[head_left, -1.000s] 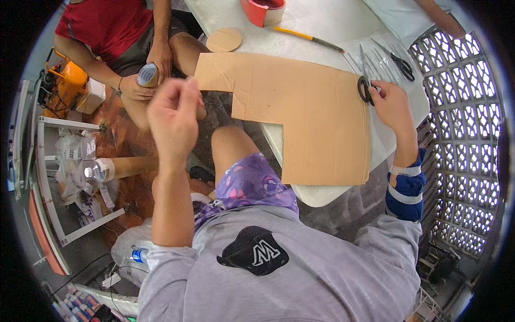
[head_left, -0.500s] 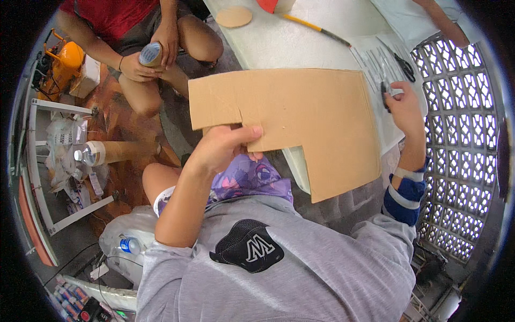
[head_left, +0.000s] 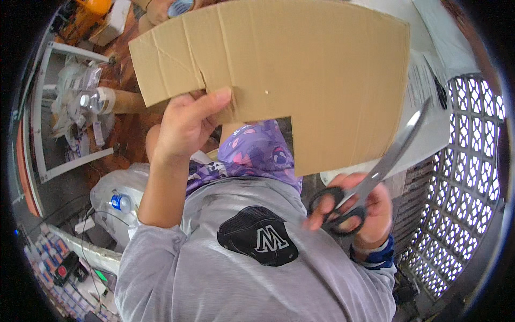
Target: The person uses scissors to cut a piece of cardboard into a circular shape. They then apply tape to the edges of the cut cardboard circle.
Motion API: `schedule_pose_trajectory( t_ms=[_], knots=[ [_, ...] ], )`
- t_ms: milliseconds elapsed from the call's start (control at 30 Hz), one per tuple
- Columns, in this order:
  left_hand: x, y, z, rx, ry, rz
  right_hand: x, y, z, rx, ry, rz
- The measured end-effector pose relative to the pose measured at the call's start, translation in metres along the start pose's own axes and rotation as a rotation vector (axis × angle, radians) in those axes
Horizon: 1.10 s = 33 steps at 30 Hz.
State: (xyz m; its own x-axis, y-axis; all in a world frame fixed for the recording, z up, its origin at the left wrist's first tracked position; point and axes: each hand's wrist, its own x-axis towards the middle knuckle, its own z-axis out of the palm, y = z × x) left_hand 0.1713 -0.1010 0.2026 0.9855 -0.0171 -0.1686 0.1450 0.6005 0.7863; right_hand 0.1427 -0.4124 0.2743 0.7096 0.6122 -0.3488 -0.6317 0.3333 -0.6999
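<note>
1. Left hand [head_left: 185,126]: thumb pinches the notched lower-left edge of the cardboard sheet [head_left: 300,70], held up in front of the chest.
2. Right hand [head_left: 357,206]: fingers through the black handles of the scissors [head_left: 375,172]; blades nearly closed, angled up-right, tips just beside the sheet's lower-right edge.
3. Sheet: long axis left-right; stepped cutout at the bottom centre.
4. Room: white table [head_left: 429,118] behind the sheet, lattice wall [head_left: 461,204] close on the right; open space w/ lap below.

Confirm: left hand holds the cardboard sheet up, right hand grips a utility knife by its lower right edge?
Not a knife. The head view shows the right hand gripping black-handled scissors. The rest stands: the left hand holds the cardboard sheet up.
</note>
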Motion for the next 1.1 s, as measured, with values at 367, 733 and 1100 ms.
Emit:
schedule_pose_trajectory(
  t_ms=[367,733,1100],
  knots=[
    [-0.008,0.031,0.021,0.254,0.189,0.265,0.043,0.030,0.026,-0.466,-0.218,0.046],
    [0.005,0.023,0.024,0.225,0.137,0.166,0.054,0.026,0.025,-0.537,-0.043,-0.033],
    [0.031,0.023,0.027,0.016,0.091,0.085,0.053,0.006,0.025,-0.399,0.053,0.029]
  ],
)
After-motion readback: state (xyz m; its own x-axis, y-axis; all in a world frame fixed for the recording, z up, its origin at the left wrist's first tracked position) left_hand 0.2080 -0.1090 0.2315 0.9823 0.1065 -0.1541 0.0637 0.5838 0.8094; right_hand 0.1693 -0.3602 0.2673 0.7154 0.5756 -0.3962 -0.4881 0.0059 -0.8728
